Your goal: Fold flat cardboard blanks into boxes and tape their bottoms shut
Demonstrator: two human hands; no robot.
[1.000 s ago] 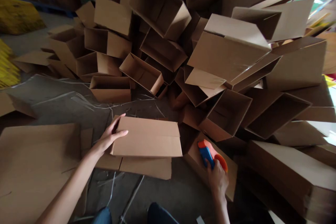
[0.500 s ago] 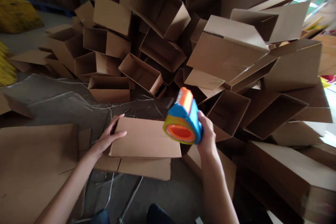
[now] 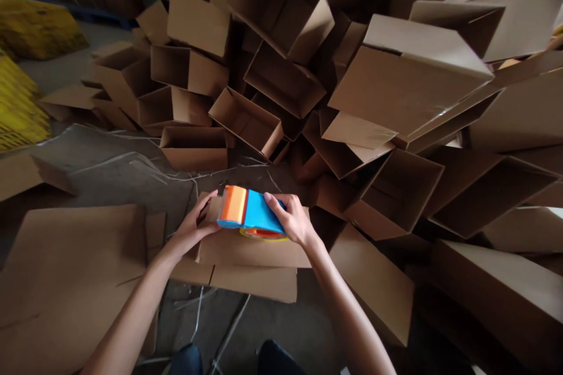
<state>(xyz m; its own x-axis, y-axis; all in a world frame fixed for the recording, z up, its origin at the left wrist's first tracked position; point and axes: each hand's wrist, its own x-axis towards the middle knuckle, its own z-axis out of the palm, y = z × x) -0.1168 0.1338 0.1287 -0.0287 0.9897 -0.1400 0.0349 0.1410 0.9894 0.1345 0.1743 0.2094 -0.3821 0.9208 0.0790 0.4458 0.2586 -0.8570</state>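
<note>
My right hand [image 3: 294, 220] is wrapped round a tape gun [image 3: 264, 210], blue with an orange front and an orange and yellow roll side underneath. The tape gun is over the top of a cardboard box [image 3: 255, 254], its orange end near the box's left end. Whether it touches the cardboard I cannot tell. My left hand [image 3: 196, 225] grips the left end of that box, thumb on the near side and fingers on the far side. A flap of the box [image 3: 255, 282] juts out toward me along the lower edge.
A large pile of open cardboard boxes [image 3: 281, 79] rises ahead and to the right. Flat cardboard [image 3: 74, 269] lies at left. White straps [image 3: 132, 158] are strewn over the floor. A yellow crate [image 3: 21, 105] stands at the far left.
My right hand has brought the tape gun left and down onto or close above the box, turning it. My left hand keeps its hold. The view has shifted slightly to the right.
</note>
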